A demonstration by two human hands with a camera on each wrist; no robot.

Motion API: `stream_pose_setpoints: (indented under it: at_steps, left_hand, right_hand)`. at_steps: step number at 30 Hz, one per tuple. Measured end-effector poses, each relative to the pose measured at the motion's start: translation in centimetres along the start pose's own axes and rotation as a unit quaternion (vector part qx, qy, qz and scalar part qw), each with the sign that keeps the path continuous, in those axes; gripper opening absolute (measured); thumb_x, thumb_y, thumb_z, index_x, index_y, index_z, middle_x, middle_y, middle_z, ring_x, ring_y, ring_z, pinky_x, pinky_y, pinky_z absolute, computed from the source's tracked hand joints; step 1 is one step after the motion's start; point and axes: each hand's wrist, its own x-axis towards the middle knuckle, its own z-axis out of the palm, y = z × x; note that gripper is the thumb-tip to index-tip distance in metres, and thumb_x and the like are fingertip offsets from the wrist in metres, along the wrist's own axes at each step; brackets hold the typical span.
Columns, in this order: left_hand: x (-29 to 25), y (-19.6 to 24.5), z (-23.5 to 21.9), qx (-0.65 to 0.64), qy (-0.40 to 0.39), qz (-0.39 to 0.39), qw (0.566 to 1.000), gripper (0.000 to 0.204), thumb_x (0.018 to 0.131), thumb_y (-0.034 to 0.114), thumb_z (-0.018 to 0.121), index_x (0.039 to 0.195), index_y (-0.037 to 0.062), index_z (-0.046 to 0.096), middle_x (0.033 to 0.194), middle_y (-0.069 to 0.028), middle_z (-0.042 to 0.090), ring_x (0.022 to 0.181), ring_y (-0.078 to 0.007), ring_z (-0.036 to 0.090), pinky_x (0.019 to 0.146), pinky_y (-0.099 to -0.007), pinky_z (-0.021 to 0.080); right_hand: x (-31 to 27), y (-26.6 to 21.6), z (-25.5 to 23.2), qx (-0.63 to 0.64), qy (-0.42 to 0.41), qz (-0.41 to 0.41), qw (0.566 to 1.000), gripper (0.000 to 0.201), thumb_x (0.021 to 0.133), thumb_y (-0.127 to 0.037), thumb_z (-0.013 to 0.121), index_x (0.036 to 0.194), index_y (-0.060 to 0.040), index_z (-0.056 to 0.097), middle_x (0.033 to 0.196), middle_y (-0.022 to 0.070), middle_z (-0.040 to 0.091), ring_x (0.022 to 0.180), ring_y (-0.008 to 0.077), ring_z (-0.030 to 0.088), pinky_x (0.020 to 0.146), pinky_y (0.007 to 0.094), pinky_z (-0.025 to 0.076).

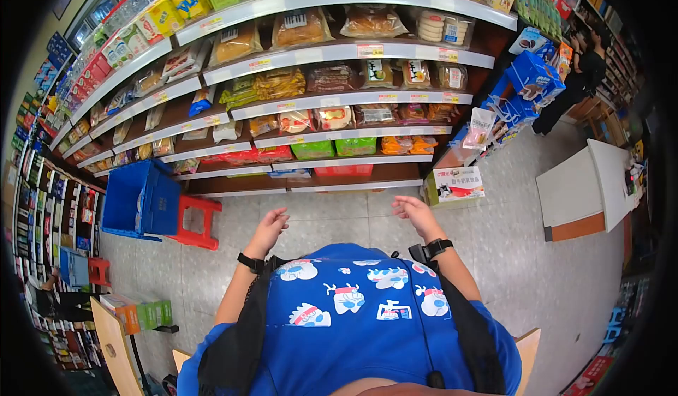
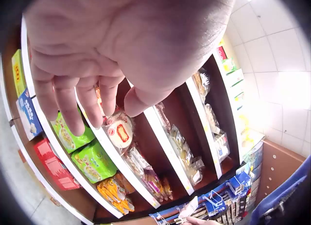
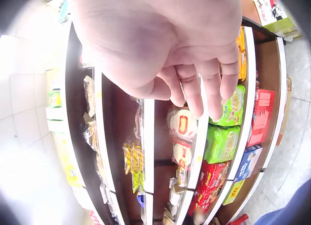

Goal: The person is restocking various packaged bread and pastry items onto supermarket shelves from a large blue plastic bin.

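Two bright-green oblong plastic packs (image 1: 313,149) lie ahead of the left hand (image 1: 268,231) and right hand (image 1: 419,218), long sides along their brown, white-edged shelf (image 1: 367,161). Both hands are empty and apart, fingers loosely bent, neither clearly nearer the packs. Orange plastic bags (image 1: 397,145) sit right of the packs, grey tiled floor (image 1: 339,225) below.

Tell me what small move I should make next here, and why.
I'd probably ease your right hand forward toward the green packs. Both it and your left hand look empty, with fingers relaxed, and the packs sit ahead of you on a low shelf, facing outward, so they seem the natural thing to try.
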Motion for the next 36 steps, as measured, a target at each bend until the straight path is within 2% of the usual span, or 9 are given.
stream_pose_setpoints:
  at_steps: [3,5,11,18,23,26,29,33,36]
  left_hand:
    - [-0.7,-0.5,-2.2,0.005,0.015,0.014,1.0,0.041,0.093,0.028,0.055,0.13,0.0112,0.049,0.113,-0.0014,0.061,0.093,-0.0115,0.057,0.082,-0.0266,0.042]
    - [-1.7,-0.6,-4.6,0.02,0.005,0.008,1.0,0.041,0.093,0.027,0.055,0.13,0.0104,0.05,0.112,-0.0011,0.061,0.091,-0.0107,0.057,0.08,-0.0259,0.043]
    - [-2.3,-4.9,-12.1,-0.001,0.001,0.026,1.0,0.04,0.093,0.026,0.055,0.129,0.0094,0.05,0.11,-0.0005,0.061,0.089,-0.0105,0.057,0.079,-0.0245,0.042]
    - [-6.1,-8.9,-23.8,0.004,0.018,0.015,1.0,0.038,0.094,0.026,0.054,0.128,0.0106,0.051,0.113,-0.0016,0.062,0.091,-0.0111,0.058,0.08,-0.0255,0.042]
    - [-8.3,-12.3,-31.2,-0.027,0.043,0.024,0.998,0.038,0.094,0.025,0.054,0.128,0.0106,0.051,0.114,-0.0025,0.061,0.091,-0.0113,0.059,0.08,-0.0253,0.042]
    - [-10.0,-12.6,-33.5,-0.046,0.062,0.03,0.997,0.039,0.094,0.026,0.055,0.129,0.0074,0.05,0.111,-0.0046,0.06,0.091,-0.013,0.059,0.078,-0.0245,0.043]
    - [-10.6,-12.1,-34.7,-0.06,0.069,0.02,0.996,0.039,0.093,0.026,0.055,0.129,0.0106,0.05,0.117,-0.0041,0.06,0.093,-0.0123,0.059,0.082,-0.0257,0.042]
    - [-10.1,-11.6,-35.4,-0.09,0.081,0.016,0.993,0.04,0.093,0.028,0.055,0.13,0.0105,0.05,0.119,-0.0047,0.059,0.096,-0.0128,0.059,0.084,-0.0268,0.041]
    - [-8.8,-10.5,-35.7,-0.087,0.104,0.021,0.991,0.04,0.095,0.027,0.053,0.13,0.0082,0.049,0.113,-0.0056,0.06,0.094,-0.0129,0.059,0.081,-0.0262,0.043]
  right_hand:
    - [-0.4,0.0,2.3,-0.004,-0.012,-0.014,1.0,0.031,0.095,-0.017,0.049,0.123,-0.0043,0.056,0.106,0.0057,0.065,0.088,0.014,0.063,0.077,0.0256,0.046]
    - [-0.3,0.2,4.9,-0.04,-0.038,-0.026,0.998,0.032,0.093,-0.009,0.044,0.122,-0.0034,0.056,0.107,0.007,0.065,0.086,0.0141,0.062,0.078,0.0268,0.047]
    - [-0.1,1.0,13.5,0.01,-0.007,-0.017,1.0,0.03,0.094,-0.015,0.049,0.121,-0.0041,0.058,0.105,0.0055,0.065,0.085,0.0128,0.061,0.076,0.0251,0.047]
    - [-0.8,1.8,24.6,-0.041,-0.002,-0.045,0.998,0.03,0.094,-0.014,0.05,0.121,-0.0038,0.058,0.102,0.0045,0.065,0.085,0.0121,0.061,0.076,0.0247,0.047]
    - [-0.9,2.7,30.7,-0.048,0.004,-0.038,0.998,0.032,0.094,-0.015,0.05,0.123,-0.0031,0.057,0.102,0.0044,0.065,0.086,0.0119,0.061,0.076,0.0248,0.047]
    - [-0.3,2.3,33.5,-0.064,-0.007,-0.029,0.998,0.033,0.093,-0.016,0.051,0.123,-0.0029,0.056,0.102,0.0044,0.065,0.086,0.0119,0.061,0.077,0.0251,0.046]
    - [0.7,1.1,35.5,-0.084,-0.023,-0.023,0.996,0.032,0.093,-0.015,0.05,0.122,-0.0027,0.057,0.102,0.0049,0.065,0.086,0.0123,0.062,0.077,0.0254,0.047]
    - [3.9,0.0,36.6,-0.109,-0.046,-0.019,0.993,0.032,0.093,-0.015,0.051,0.122,-0.0025,0.057,0.102,0.0053,0.064,0.086,0.0124,0.062,0.076,0.0258,0.047]
    - [6.9,-1.2,37.4,-0.111,-0.063,-0.024,0.992,0.033,0.091,-0.012,0.048,0.121,-0.0017,0.057,0.1,0.0052,0.064,0.085,0.0133,0.062,0.076,0.0264,0.048]
